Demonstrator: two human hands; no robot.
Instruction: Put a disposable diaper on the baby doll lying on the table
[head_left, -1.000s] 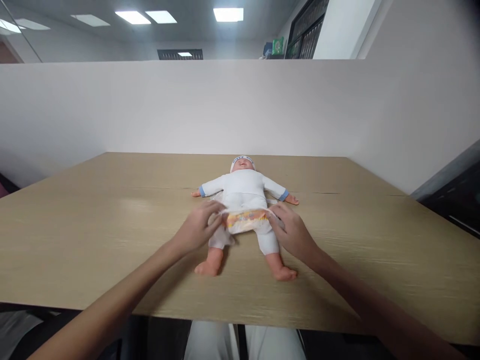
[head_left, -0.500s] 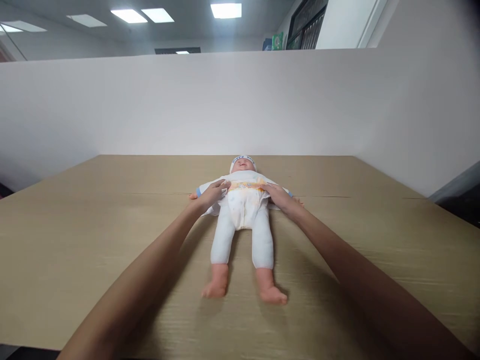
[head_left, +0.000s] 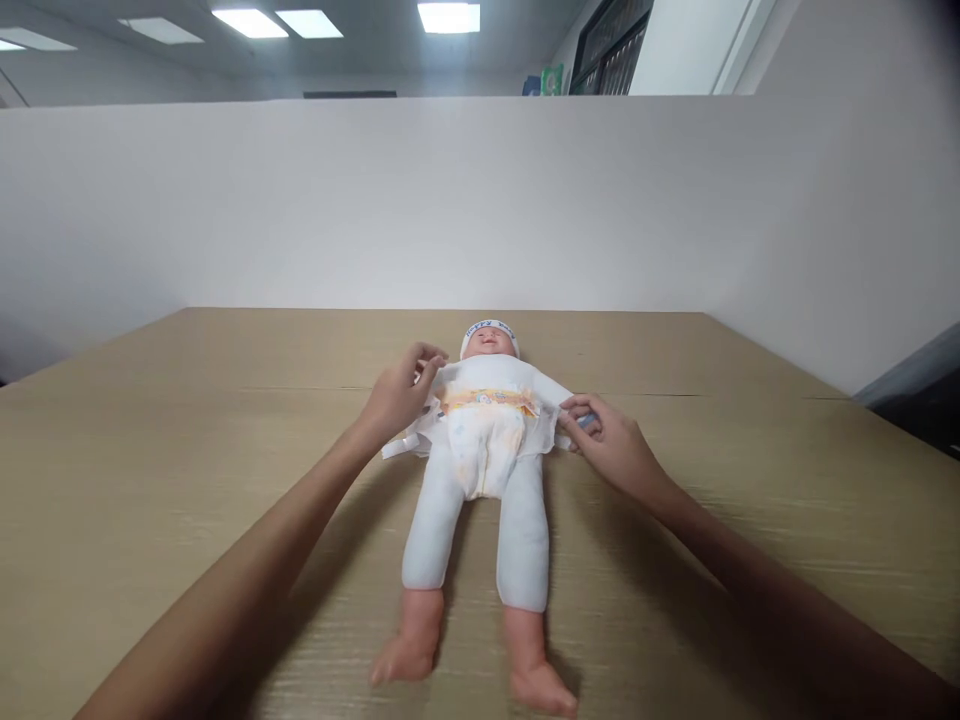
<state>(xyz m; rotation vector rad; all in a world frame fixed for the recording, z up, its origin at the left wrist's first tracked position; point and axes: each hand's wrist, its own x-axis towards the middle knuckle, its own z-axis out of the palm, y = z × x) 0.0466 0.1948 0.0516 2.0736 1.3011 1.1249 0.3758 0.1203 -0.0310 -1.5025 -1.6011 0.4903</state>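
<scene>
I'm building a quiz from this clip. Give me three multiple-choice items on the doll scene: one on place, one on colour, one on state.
1. Where does the doll lie?
A. on the wooden table
B. on a chair
C. on the floor

2. What colour is the band across the top of the diaper?
A. green
B. orange
C. black

3. How does the doll lie?
A. face down
B. sitting up
C. on its back

Answers: 1 A, tabletop shows all round it. 2 B, the waist strip is orange. 3 C, its face points up, with the left hand and right hand at the diaper's sides.
</scene>
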